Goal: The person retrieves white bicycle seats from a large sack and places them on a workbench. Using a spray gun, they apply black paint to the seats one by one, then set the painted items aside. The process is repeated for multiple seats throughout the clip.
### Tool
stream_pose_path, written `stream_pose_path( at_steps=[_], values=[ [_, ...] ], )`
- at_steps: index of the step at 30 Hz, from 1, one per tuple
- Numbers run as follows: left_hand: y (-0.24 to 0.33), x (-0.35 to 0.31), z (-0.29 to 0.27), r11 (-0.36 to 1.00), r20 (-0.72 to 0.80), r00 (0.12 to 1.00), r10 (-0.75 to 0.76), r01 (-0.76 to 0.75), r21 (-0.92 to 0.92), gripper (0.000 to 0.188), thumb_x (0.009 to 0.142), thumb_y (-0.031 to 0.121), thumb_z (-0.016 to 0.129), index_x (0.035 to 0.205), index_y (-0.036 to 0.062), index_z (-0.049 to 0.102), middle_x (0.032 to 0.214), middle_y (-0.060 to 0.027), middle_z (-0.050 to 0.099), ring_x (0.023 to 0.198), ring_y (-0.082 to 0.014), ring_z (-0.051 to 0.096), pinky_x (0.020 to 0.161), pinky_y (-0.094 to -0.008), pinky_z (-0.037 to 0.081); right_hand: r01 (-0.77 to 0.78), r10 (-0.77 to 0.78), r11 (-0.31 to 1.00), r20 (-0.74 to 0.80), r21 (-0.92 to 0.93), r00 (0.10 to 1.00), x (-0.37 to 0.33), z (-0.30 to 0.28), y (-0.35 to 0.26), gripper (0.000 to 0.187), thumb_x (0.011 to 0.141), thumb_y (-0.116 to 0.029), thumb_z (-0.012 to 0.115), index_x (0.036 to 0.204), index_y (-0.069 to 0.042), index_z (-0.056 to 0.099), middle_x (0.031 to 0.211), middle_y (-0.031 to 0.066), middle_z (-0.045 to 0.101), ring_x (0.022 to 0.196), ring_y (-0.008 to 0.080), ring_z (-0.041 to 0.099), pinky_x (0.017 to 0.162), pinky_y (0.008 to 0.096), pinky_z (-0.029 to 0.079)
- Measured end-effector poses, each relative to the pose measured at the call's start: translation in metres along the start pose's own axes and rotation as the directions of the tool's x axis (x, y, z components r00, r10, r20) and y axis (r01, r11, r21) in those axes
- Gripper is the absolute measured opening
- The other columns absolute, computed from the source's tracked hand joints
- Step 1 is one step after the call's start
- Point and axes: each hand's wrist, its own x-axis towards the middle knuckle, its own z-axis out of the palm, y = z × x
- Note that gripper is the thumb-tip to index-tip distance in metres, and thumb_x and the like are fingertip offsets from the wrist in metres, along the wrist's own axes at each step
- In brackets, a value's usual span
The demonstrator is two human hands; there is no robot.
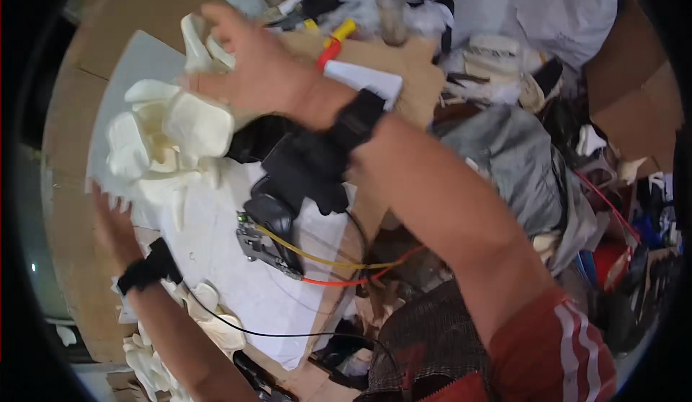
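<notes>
A cluster of cream-white, smooth, curved pieces [199,127], cupped like petals or shells, sits on a white sheet at the left. I cannot make out what kind of thing they are. My right hand [263,70] reaches over the cluster's far right side, thumb and fingers spread apart. Its thumb is close to a cupped piece, and an upright narrow piece [193,45] shows beside its fingers. Whether it touches either is unclear. My left hand [114,222] is at the cluster's near left edge, fingers outstretched and slightly blurred. Both wrists wear black straps.
More cream pieces [148,359] lie by my left forearm. A black device with yellow and red cables [268,247] rests on the white sheet [216,279]. Beyond are a red-and-yellow-handled tool [336,43], a white block [364,81] and a jar [391,13]. Grey cloth [497,164] lies right.
</notes>
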Motion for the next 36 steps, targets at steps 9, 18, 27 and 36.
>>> stream_pose_path(
  at_steps=[9, 18, 27, 36],
  values=[
    [-0.190, -0.353, 0.148, 0.554, 0.815, 0.151, -0.559, 0.799, 0.232, 0.040, 0.087, 0.022, 0.060, 0.120, -0.0001, 0.052, 0.112, -0.0118, 0.059, 0.103, -0.0202, 0.057, 0.089, -0.0311, 0.044, -0.947, 0.970, 0.226, 0.042, 0.227, 0.241, -0.365, -0.231, 0.124, 0.027, 0.090, -0.014, 0.055, 0.112, 0.001, 0.054, 0.097, 0.0100, 0.063, 0.091, 0.0180, 0.061, 0.084, 0.0299, 0.049],
    [-0.575, -0.582, 0.294, 0.376, 0.471, -0.167, -0.866, 0.402, 0.835, 0.059, 0.074, 0.028, 0.070, 0.121, -0.0013, 0.049, 0.107, -0.0131, 0.060, 0.096, -0.0254, 0.058, 0.081, -0.0329, 0.045, -0.792, 0.911, -0.148, -0.393, -0.592, 0.124, -0.687, -0.332, 0.252, 0.048, 0.075, -0.020, 0.061, 0.114, 0.005, 0.048, 0.109, 0.0280, 0.054, 0.100, 0.0423, 0.052, 0.086, 0.0448, 0.042],
    [-0.642, -0.701, 0.375, 0.491, 0.377, 0.410, -0.831, 0.220, 0.843, 0.071, 0.059, 0.028, 0.077, 0.114, -0.0052, 0.048, 0.103, -0.0207, 0.059, 0.096, -0.0350, 0.057, 0.085, -0.0396, 0.045, -0.289, 0.959, 0.205, 0.132, -0.935, 0.251, -0.774, -0.386, 0.360, 0.036, 0.076, 0.001, 0.045, 0.111, -0.002, 0.052, 0.097, 0.0229, 0.055, 0.097, 0.0412, 0.050, 0.083, 0.0457, 0.041],
    [-0.676, -0.678, 0.337, 0.063, 0.478, -0.022, -0.878, 0.985, 0.161, 0.045, 0.078, 0.026, 0.058, 0.117, 0.0055, 0.048, 0.102, -0.0072, 0.056, 0.094, -0.0200, 0.056, 0.080, -0.0314, 0.045, -0.443, 0.993, 0.092, 0.050, -0.892, 0.106, -0.761, -0.386, 0.374, 0.067, 0.076, -0.044, 0.061, 0.128, -0.007, 0.040, 0.118, 0.0188, 0.046, 0.114, 0.0348, 0.041, 0.094, 0.0458, 0.033]
  ],
)
